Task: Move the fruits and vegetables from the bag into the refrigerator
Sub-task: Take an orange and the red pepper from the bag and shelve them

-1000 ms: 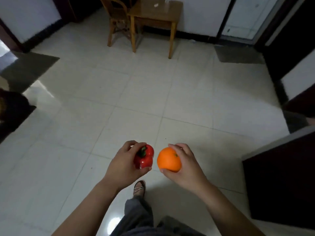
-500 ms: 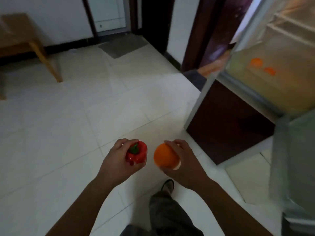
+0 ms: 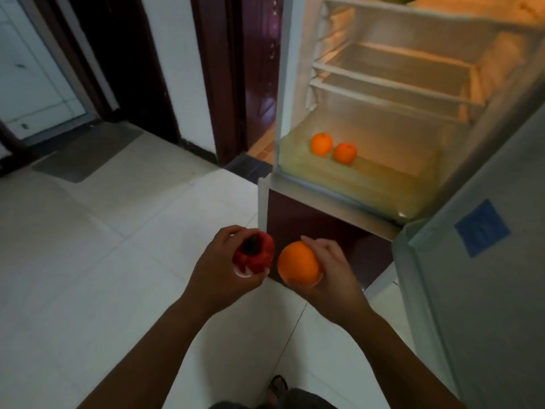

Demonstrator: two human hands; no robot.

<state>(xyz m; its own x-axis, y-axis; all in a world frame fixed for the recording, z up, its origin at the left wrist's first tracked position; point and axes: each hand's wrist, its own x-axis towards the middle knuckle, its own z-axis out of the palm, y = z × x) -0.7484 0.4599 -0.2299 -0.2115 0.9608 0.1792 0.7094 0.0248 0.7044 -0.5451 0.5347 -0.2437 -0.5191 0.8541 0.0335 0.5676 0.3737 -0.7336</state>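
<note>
Though blurry, glossy red pepper [image 3: 254, 255]

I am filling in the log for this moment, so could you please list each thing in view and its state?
Refrigerator door: open.
Refrigerator shelves: bare, lit.
Two oranges: resting side by side on the refrigerator floor.
Red pepper: held in left hand.
Orange: held in right hand.

We see the fridge door [image 3: 483, 261] cut off at right; blue sticker [image 3: 482, 228] text too blurry to read.
</note>
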